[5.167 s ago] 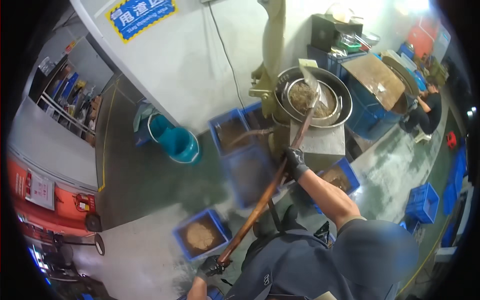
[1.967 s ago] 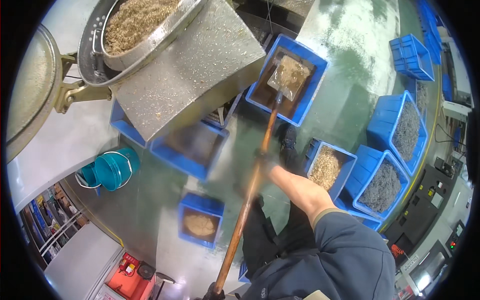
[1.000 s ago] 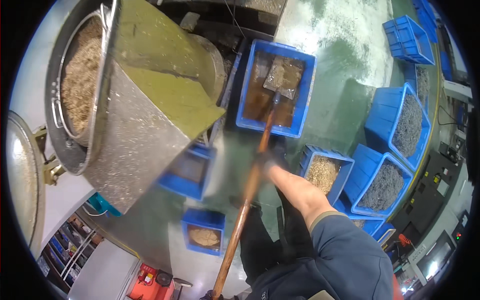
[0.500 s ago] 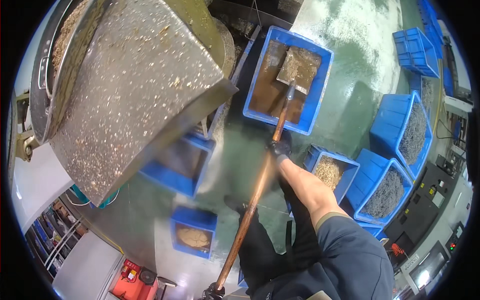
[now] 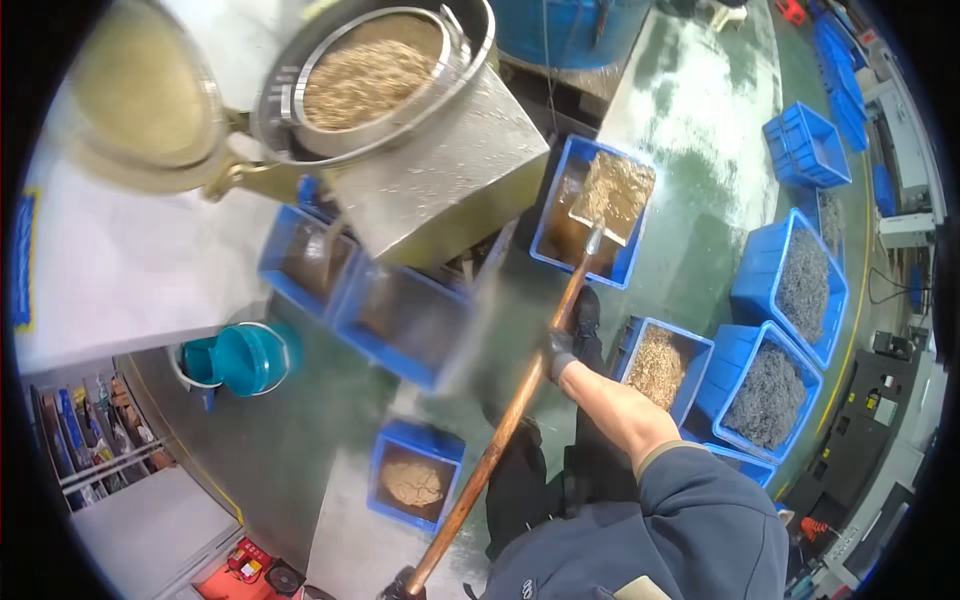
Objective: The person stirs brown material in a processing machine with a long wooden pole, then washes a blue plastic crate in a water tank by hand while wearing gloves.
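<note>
A long wooden-handled shovel [image 5: 505, 430] slants across the view. My right hand [image 5: 560, 355], in a dark glove, is wrapped round its shaft about midway. At the lower edge my left hand [image 5: 402, 585], also dark-gloved and partly cut off, is closed on the shaft's near end. Tan, gritty material [image 5: 618, 185] lies on the metal blade, which is over a blue bin [image 5: 627, 270] with brown liquid inside. Whether the blade touches the bin cannot be told. Left of it stands a metal machine with a round drum [image 5: 487, 30] holding a basket of tan granules [image 5: 370, 85].
Blue bins [image 5: 400, 372] sit beneath the machine, and another with a pale brown cake [image 5: 412, 483] is near my feet. To the right are a bin of golden pieces [image 5: 655, 365] and bins of grey shavings [image 5: 765, 400]. A teal bucket [image 5: 262, 360] stands left.
My view has shifted, bringing the machine's drum, its basket and the teal bucket into sight. The shovel blade shows more tan material. Both hands keep their hold on the shaft.
</note>
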A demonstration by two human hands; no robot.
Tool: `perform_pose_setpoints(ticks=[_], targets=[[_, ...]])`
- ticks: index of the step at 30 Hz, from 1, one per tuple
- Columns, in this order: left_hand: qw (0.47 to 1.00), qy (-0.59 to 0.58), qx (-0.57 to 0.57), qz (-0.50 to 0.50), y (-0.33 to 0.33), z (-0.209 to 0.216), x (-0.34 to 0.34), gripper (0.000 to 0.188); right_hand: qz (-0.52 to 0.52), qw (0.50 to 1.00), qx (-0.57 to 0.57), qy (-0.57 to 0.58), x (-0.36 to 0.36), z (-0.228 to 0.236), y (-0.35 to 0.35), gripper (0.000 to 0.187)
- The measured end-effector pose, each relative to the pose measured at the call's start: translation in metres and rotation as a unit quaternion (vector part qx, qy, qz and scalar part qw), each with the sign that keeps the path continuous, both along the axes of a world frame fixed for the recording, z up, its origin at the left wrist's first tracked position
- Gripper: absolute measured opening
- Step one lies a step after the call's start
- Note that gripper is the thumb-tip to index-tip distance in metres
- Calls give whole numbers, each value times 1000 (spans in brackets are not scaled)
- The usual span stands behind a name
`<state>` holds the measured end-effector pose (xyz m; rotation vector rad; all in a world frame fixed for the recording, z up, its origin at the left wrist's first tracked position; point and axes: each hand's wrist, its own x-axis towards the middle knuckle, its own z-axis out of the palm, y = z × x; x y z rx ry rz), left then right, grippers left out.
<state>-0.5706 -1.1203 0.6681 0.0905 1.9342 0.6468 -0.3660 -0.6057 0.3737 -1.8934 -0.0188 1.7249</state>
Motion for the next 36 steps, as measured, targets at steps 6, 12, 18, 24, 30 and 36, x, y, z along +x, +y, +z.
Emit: perform_pose_setpoints(ticks=[6, 12, 18, 24, 30, 36], targets=[[760, 441, -17, -476, 91, 190, -7, 34, -23, 986, 36, 161, -34, 100, -43, 14], [757, 452, -61, -469, 112, 273, -28, 26, -28, 984, 30, 173, -55, 200, -39, 15], [813, 390, -23, -431, 135, 287, -26, 32, -44, 985, 9, 165, -39, 161, -25, 12], [827, 357, -103, -422, 142, 280, -17, 31, -35, 979, 14, 202, -33, 145, -20, 15], [817, 362, -84, -441, 137, 252, -44, 29, 58, 973, 100, 201, -11, 74, -11, 15], [815, 383, -36, -434, 125, 248, -55, 30, 29, 993, 29, 110, -42, 121, -7, 7]])
